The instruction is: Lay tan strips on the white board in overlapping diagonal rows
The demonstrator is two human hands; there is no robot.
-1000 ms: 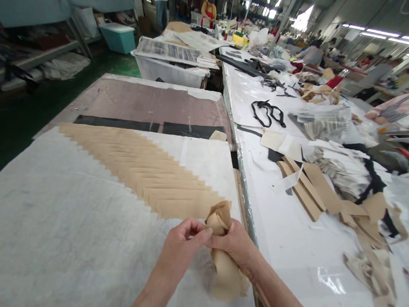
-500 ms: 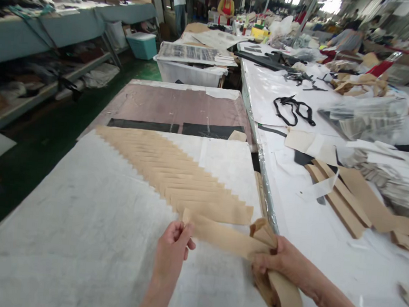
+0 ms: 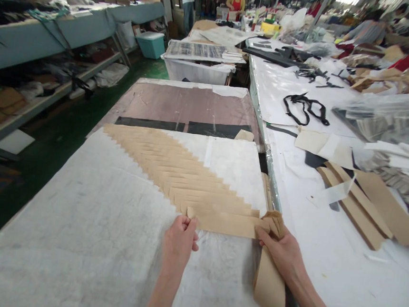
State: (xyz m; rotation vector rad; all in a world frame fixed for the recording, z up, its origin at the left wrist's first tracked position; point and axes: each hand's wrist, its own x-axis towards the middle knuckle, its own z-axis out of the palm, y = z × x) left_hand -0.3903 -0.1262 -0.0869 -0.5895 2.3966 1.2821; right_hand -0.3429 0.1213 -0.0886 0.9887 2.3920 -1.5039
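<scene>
Taking the fan of tan strips as the landmark: to its left, grey shelving is running along the green floor, holding bundles too blurred to name. The fan itself is lying in overlapping steps across the white cloth on the desk, slanting from far left to near right.

At the fan's near end, the left hand is pinching the left tip of a single tan strip – its grip narrow, thumb and fingers closed on the corner. The strip is lying flat, just overlapping the last one in the fan. At its right end, the right hand is pressing the strip down with its fingertips while gripping a bunch of spare strips that is hanging over the desk edge.

Right of the fan, across a metal rail, more tan pieces and black straps are lying on a second white desk.

The likely trouble: the strip could be landing skewed or out of step, since both ends are being held only lightly, and the hanging bunch could drag it sideways or slip from the right hand.

Against half a second ago, the strip was lifted and sagging between the hands – now it is down on the cloth, and the right hand has moved in closer to the fan.
</scene>
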